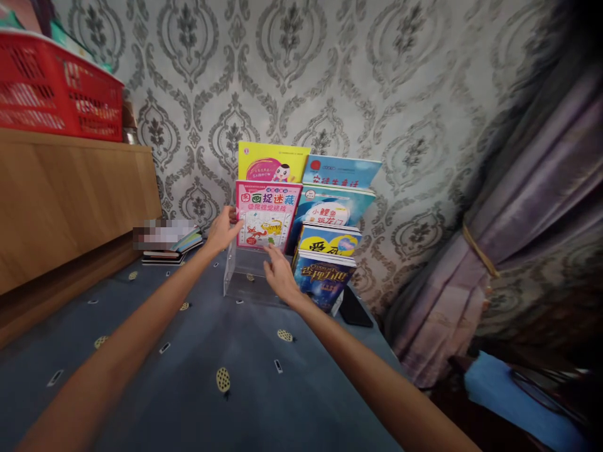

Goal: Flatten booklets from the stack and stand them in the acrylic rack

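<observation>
A pink picture book stands leaning back in a clear acrylic tiered book stand. My left hand is closed on its left edge, thumb on the cover and fingers toward the back. My right hand is at the lower edge of this book, fingers apart and fingertips against or just in front of it. Behind the pink book rises a yellow book. The stand's right column holds a light blue book, a teal book, a yellow-and-blue book and a dark blue book.
A pile of books lies to the left by a wooden cabinet, which carries a red plastic basket. A black flat object lies right of the stand. Patterned blue cloth covers the surface. A tied curtain hangs at right.
</observation>
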`<state>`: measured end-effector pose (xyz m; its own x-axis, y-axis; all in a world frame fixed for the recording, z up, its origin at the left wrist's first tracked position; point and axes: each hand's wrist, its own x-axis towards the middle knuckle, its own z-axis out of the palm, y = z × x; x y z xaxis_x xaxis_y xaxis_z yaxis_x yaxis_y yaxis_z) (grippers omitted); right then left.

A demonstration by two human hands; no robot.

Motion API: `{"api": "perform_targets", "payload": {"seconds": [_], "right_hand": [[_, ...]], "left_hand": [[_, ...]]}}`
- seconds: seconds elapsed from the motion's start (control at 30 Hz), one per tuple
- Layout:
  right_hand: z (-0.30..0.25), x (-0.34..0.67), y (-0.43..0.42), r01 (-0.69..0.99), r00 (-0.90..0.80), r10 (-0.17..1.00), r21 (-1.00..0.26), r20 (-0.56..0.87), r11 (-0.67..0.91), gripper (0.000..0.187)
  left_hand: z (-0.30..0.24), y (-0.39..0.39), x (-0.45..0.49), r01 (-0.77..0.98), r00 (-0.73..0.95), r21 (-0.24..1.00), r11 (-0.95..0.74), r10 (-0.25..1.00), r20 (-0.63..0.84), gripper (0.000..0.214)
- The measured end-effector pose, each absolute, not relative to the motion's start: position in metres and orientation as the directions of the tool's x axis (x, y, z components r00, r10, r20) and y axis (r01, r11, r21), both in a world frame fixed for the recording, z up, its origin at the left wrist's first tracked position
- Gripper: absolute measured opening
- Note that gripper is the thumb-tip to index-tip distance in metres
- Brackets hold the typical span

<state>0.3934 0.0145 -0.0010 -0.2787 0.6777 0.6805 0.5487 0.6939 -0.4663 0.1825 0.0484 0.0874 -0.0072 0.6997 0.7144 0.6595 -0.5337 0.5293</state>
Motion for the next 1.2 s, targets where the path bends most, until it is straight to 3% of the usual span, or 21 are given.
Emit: {"api": "perform_targets", "payload": {"seconds": [0.33, 0.5, 0.77, 1.0, 1.2], "right_hand": [[-0.018, 0.396, -0.011, 0.509, -0.32, 0.666, -0.471, 0.674, 0.721, 0.046], [-0.059, 0.397, -0.06, 0.425, -0.409, 0.66, -0.508, 0.63, 0.749, 0.044], [-0.114, 0.4, -0.094, 0.466, -0.387, 0.762, -0.603, 0.518, 0.647, 0.038], [-0.116, 0.4, -0.092, 0.491, -0.405, 0.77, -0.593, 0.493, 0.638, 0.038], [-0.119, 0.402, -0.092, 0.493, -0.415, 0.744, -0.558, 0.523, 0.667, 0.037]], "left_hand": [[0.054, 0.035, 0.17, 0.701, -0.009, 0.484, -0.524, 0.672, 0.74, 0.035], [0.015, 0.028, 0.128, 0.912, -0.072, 0.356, -0.202, 0.777, 0.625, 0.032], [-0.008, 0.048, 0.033, 0.933, -0.3, 0.328, 0.147, 0.822, 0.484, 0.052], [-0.019, 0.083, -0.012, 0.959, -0.282, 0.036, 0.282, 0.928, 0.242, 0.07], [-0.021, 0.094, -0.023, 0.964, -0.223, -0.097, 0.248, 0.951, 0.215, 0.067]]}}
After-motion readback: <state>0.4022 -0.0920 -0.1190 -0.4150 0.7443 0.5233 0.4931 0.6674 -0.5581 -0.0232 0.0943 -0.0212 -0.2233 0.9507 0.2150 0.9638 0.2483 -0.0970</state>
